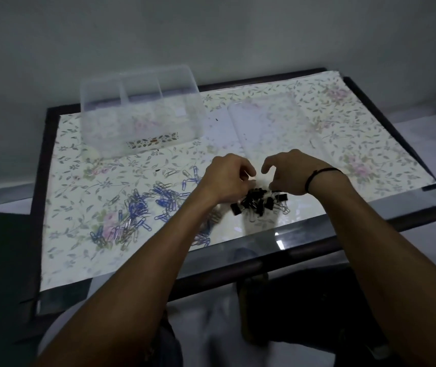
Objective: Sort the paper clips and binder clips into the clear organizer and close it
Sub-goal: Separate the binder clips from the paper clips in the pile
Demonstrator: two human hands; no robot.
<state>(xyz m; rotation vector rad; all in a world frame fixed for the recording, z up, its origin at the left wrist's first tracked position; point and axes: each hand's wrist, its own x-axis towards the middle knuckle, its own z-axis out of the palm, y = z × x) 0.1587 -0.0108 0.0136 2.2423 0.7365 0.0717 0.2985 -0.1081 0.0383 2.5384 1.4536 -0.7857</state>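
A heap of black binder clips [258,202] lies near the table's front edge. Both hands hover over its far side. My left hand [227,178] has its fingers curled down onto the heap, and whether it grips a clip is hidden. My right hand [288,172] also curls its fingers, thumb and forefinger spread apart above the clips. Blue and silver paper clips [137,210] are scattered to the left. The clear organizer [142,112] with its dividers stands open at the back left. Its clear lid [269,125] lies flat beyond my hands.
The table [370,207] has a dark frame, a glass top and a floral sheet under it. A grey wall stands behind. A dark shape sits at the far right edge.
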